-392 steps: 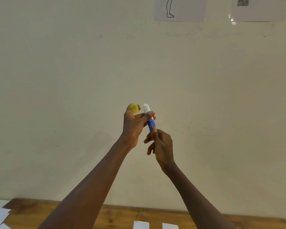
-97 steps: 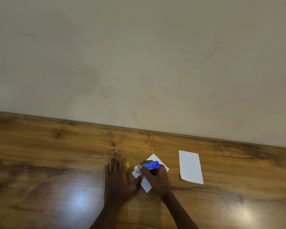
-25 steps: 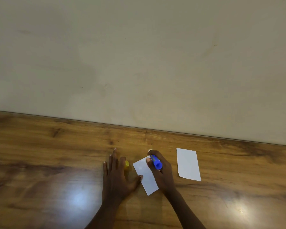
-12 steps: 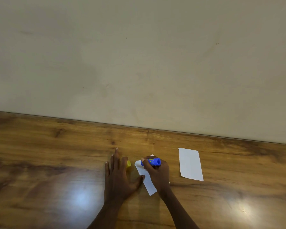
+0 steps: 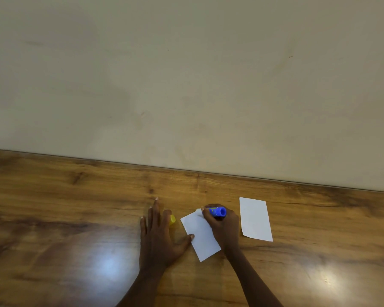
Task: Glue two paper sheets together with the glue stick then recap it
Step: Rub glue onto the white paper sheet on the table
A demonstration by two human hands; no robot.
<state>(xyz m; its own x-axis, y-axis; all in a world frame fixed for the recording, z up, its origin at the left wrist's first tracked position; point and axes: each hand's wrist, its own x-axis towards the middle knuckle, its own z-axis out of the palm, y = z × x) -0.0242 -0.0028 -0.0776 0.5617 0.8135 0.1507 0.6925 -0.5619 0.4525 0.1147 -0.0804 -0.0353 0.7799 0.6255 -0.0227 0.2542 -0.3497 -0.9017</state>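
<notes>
A small white paper sheet (image 5: 200, 234) lies tilted on the wooden table (image 5: 64, 218). My right hand (image 5: 223, 227) is shut on the blue glue stick (image 5: 218, 211), whose tip presses on the sheet's far corner. My left hand (image 5: 159, 234) lies flat on the table with fingers spread, its thumb on the sheet's left edge. The yellow cap (image 5: 172, 219) peeks out from under its index finger. A second white sheet (image 5: 255, 218) lies flat to the right, apart from both hands.
A plain cream wall (image 5: 186, 85) rises right behind the table's far edge. Bright light glare shows on the tabletop at the lower left and lower right.
The glue stick has kept moving over the far part of the sheet, turning from pointing left to upright-tilted. My left hand and the second sheet have stayed put.
</notes>
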